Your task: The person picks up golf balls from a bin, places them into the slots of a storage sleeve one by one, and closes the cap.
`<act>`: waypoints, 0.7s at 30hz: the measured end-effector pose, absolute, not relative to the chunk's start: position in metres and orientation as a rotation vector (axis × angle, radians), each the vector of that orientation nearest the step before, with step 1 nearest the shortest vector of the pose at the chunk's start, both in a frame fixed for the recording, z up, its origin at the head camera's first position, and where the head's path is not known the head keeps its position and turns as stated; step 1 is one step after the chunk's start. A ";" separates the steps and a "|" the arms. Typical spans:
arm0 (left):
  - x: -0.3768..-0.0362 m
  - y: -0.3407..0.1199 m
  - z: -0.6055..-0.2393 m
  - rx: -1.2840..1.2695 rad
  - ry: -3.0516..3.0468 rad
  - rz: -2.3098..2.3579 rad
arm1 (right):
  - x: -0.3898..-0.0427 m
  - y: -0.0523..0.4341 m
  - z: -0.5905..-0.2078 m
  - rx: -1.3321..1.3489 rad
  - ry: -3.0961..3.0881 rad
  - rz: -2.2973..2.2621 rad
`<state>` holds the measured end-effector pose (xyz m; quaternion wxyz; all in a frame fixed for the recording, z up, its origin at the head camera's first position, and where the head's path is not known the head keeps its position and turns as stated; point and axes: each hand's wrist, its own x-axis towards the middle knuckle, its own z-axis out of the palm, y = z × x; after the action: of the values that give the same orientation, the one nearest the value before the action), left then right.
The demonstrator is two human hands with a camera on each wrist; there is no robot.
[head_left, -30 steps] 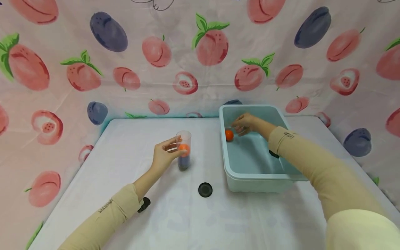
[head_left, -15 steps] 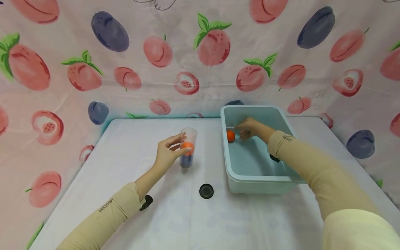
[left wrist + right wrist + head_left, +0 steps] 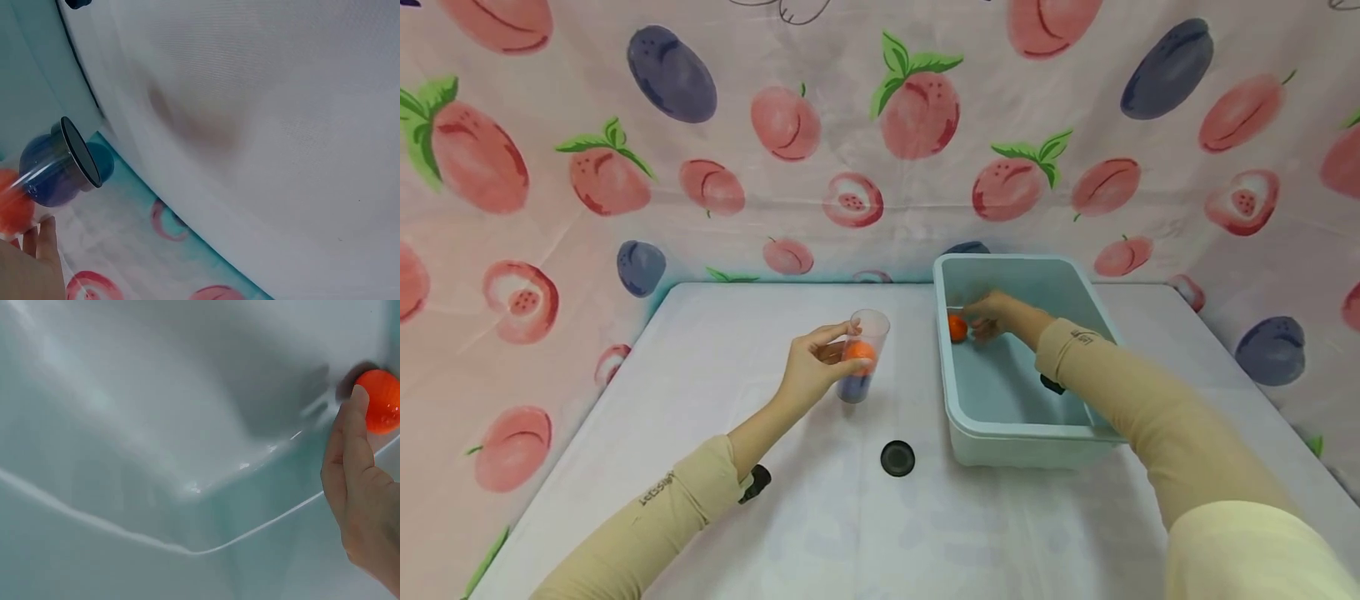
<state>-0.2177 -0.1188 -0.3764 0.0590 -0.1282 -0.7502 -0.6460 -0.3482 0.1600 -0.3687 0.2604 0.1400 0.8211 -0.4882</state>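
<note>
My left hand (image 3: 811, 365) grips a clear plastic cylinder (image 3: 874, 323) between fingers and thumb. The cylinder leans a little to the right over the table. Inside it an orange ball (image 3: 861, 355) rests above a dark blue ball (image 3: 47, 172); its base is rimmed in black. My right hand (image 3: 1000, 313) reaches into the pale blue bin (image 3: 951, 392). A second orange ball (image 3: 957, 328) lies there by the left wall. In the right wrist view the extended fingertips (image 3: 359, 395) overlap this ball's edge, and the thumb is hidden.
On the white table (image 3: 737, 325), a round black disc (image 3: 897, 458) lies between the left forearm and the bin. A fruit-print cloth (image 3: 722, 233) hangs behind the table and along its sides. Both sleeves have a small black device at the wrist.
The left hand has carried the cylinder slightly to the right, and it now tilts where it stood upright. The right hand has moved lower inside the bin, close against the orange ball.
</note>
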 end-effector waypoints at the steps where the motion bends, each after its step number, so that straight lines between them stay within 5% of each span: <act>1: -0.218 -0.119 -0.376 -0.394 -2.275 -1.950 | -0.348 0.159 -0.369 0.380 2.211 -1.334; 21: -0.212 -0.111 -0.373 -0.435 -2.294 -1.987 | -0.374 0.155 -0.409 0.425 2.244 -1.313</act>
<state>-0.2117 -0.1114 -0.3728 0.0376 -0.1418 -0.7476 -0.6477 -0.3742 0.1553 -0.4090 0.2509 0.1562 0.8246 -0.4823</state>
